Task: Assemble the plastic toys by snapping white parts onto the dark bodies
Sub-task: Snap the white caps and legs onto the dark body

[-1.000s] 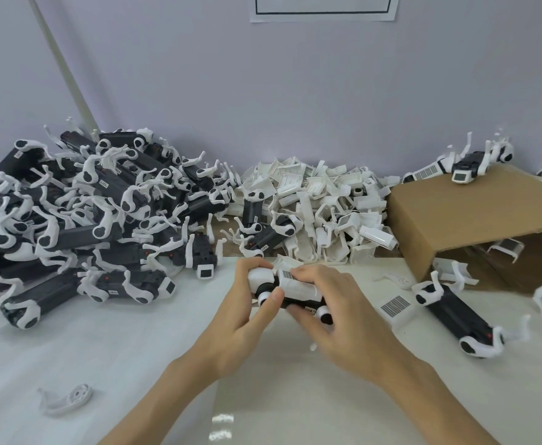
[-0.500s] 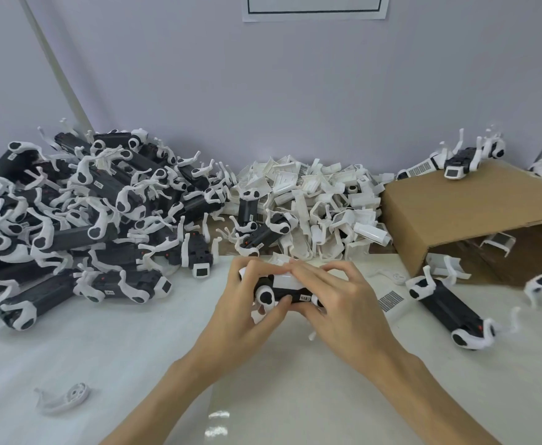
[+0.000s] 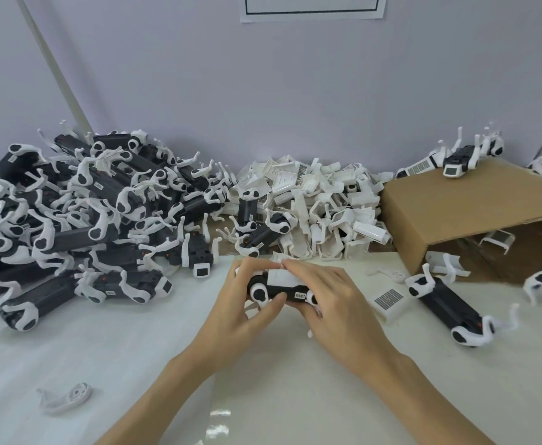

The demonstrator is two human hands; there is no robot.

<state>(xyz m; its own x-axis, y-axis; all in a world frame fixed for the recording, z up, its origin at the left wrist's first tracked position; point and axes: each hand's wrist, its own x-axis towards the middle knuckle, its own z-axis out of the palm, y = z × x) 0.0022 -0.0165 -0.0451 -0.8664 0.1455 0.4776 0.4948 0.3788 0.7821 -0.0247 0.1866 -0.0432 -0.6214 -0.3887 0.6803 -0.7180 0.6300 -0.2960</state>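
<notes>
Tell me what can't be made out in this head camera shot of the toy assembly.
- Toy body, head view: both hands' fingers cover it, hiding whether the white part has snapped in.
- Its label: too small to read.
- Wall paper: cut by top edge.
- Cardboard box: interior shadowed, cut by right edge.

We can read no text anywhere. The small white sticker (image 3: 299,295) on the dark plastic toy body (image 3: 282,290) carries dark characters too small for us to make out. The white sheet of paper (image 3: 311,8) on the wall shows only a black rectangular outline, with no words visible to us.
</notes>
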